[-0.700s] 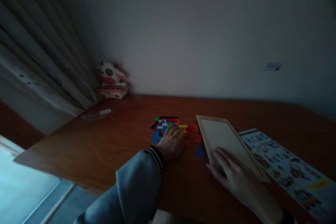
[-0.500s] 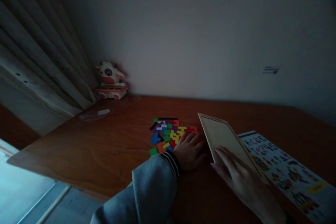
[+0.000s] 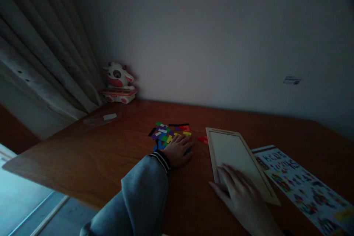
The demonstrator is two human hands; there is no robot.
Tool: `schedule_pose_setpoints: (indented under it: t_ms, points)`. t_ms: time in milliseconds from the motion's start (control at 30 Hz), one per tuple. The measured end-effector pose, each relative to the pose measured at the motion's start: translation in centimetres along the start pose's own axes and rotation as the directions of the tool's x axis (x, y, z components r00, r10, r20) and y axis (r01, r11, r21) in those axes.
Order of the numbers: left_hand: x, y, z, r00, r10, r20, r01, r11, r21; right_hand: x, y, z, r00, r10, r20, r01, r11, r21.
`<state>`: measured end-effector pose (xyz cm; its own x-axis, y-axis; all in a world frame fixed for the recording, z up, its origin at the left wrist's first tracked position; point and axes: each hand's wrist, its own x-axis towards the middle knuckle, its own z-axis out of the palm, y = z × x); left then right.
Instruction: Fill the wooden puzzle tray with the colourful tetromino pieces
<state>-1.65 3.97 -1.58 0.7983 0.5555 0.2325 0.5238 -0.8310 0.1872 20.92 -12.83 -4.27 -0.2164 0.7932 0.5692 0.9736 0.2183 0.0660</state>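
Observation:
My left hand (image 3: 178, 150) lies flat, fingers spread, on the near edge of a heap of small coloured puzzle pieces (image 3: 167, 132) on the wooden table (image 3: 99, 155). A single red piece (image 3: 202, 139) sits apart to the right of the heap. My right hand (image 3: 239, 195) rests palm down with fingers apart on the near end of a shallow wooden tray (image 3: 235, 151), whose pale inside is bare. A grey sleeve covers my left forearm.
A printed sheet with colourful figures (image 3: 301, 184) lies right of the tray. A cow-shaped toy (image 3: 118, 83) stands in the far left corner by the curtain (image 3: 41, 51). A small pale scrap (image 3: 110, 117) lies on the table's left. The wall is close behind.
My left hand has swept left, pushing the pieces into a tighter heap further left and away from the tray. The tray now lies flatter under my right hand.

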Motion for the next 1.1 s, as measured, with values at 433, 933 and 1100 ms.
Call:
schedule_pose_setpoints:
  t_ms: [433,933,1100]
  points:
    - [-1.3,-2.1,-1.3,0.999,-0.042,-0.023,0.042,0.999,-0.013,7.8,-0.8,1.0,0.977,0.035,0.208,-0.052,0.996,0.077]
    - [0.5,1.1,-1.5,0.973,-0.065,-0.22,0.097,0.985,0.141,11.1,1.4,0.5,0.789,0.412,0.456,-0.363,0.911,-0.195]
    - [3.2,4.7,0.4,0.991,0.039,-0.128,-0.024,0.993,0.118,11.2,1.5,-0.1,0.771,0.423,0.476,-0.38,0.905,-0.19]
